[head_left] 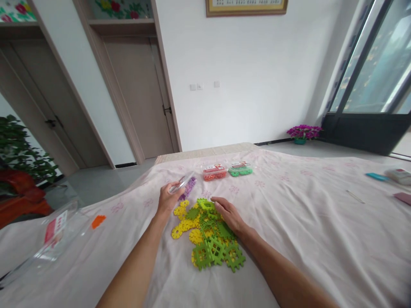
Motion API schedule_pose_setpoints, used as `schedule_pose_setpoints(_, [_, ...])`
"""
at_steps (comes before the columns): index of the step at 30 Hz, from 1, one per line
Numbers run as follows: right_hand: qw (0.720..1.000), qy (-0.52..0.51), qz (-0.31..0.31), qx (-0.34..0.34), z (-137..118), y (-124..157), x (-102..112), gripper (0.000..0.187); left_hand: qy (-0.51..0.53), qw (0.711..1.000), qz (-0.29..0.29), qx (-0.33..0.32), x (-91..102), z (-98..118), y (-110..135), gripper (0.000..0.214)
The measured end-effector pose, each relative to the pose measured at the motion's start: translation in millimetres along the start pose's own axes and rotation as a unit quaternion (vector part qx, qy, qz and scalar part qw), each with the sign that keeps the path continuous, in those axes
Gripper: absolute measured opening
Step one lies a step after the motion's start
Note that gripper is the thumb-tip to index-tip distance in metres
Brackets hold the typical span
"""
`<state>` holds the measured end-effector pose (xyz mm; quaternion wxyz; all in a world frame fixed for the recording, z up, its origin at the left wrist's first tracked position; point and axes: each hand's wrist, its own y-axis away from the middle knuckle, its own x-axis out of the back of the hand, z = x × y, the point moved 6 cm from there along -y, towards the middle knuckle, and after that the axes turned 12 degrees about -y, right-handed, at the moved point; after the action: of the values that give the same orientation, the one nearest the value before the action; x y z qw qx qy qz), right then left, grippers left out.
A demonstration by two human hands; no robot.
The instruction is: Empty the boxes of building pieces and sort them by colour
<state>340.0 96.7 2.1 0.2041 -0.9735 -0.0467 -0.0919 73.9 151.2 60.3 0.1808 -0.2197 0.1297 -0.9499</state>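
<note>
My left hand [167, 197] is closed on a clear plastic box [183, 183] tilted up on its side. Purple plastic pieces [189, 188] fill the box. My right hand [229, 215] lies at the right edge of a loose pile, fingers stretched out and touching the green pieces; its fingertips are partly hidden. The pile mixes green square interlocking pieces [215, 250] with yellow notched disc pieces [195, 236]. Some of the yellow discs lie beneath the green squares.
Behind the pile stand a clear box of red pieces [214, 172] and a clear box of green pieces [240, 169]. An empty-looking clear package [59, 233] and an orange piece [98, 221] lie left. A cotton swab-like stick [355, 196] and a blue item [377, 176] lie right on the patterned cloth [298, 222].
</note>
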Motion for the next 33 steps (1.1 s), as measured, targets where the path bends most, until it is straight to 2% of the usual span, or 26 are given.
schedule_pose_setpoints(2, [0.998,0.024,0.042,0.042,-7.5,1.0,4.2,0.040,-0.053,0.996,-0.019,-0.062,8.3,5.6,23.7,0.044])
schedule_pose_setpoints(5, [0.982,0.087,0.073,0.148,-33.8,5.7,3.6,0.034,-0.144,0.978,-0.015,-0.152,11.8,14.6,56.2,0.049])
schedule_pose_setpoints(7, [0.967,0.131,0.054,0.210,-54.6,9.4,-3.8,0.036,-0.188,0.963,-0.016,-0.190,7.7,19.9,70.8,0.059])
schedule_pose_setpoints(10, [0.944,0.185,-0.015,0.272,-76.3,13.4,-19.9,0.039,-0.230,0.943,-0.026,-0.238,-1.1,28.3,83.3,0.077])
schedule_pose_setpoints(12, [0.931,0.210,-0.052,0.295,-80.4,15.2,-28.0,0.039,-0.242,0.932,-0.034,-0.268,-5.4,34.0,88.7,0.085])
schedule_pose_setpoints(15, [0.918,0.227,-0.075,0.315,-77.1,16.7,-33.3,0.036,-0.242,0.922,-0.043,-0.300,-8.1,40.2,94.5,0.093])
schedule_pose_setpoints(19, [0.910,0.246,-0.093,0.322,-73.6,17.6,-35.7,0.037,-0.244,0.920,-0.047,-0.304,-8.6,39.4,96.7,0.100])
schedule_pose_setpoints(25, [0.896,0.265,-0.123,0.334,-74.4,18.5,-39.7,0.038,-0.212,0.933,-0.051,-0.285,-10.0,28.0,93.4,0.106])
schedule_pose_setpoints(30, [0.903,0.251,-0.119,0.329,-72.2,18.9,-39.6,0.034,-0.156,0.949,-0.063,-0.268,-15.0,19.7,94.0,0.113])
schedule_pose_setpoints(33, [0.912,0.230,-0.116,0.320,-75.3,17.7,-38.8,0.033,-0.104,0.965,-0.059,-0.232,-17.8,13.3,94.2,0.116])
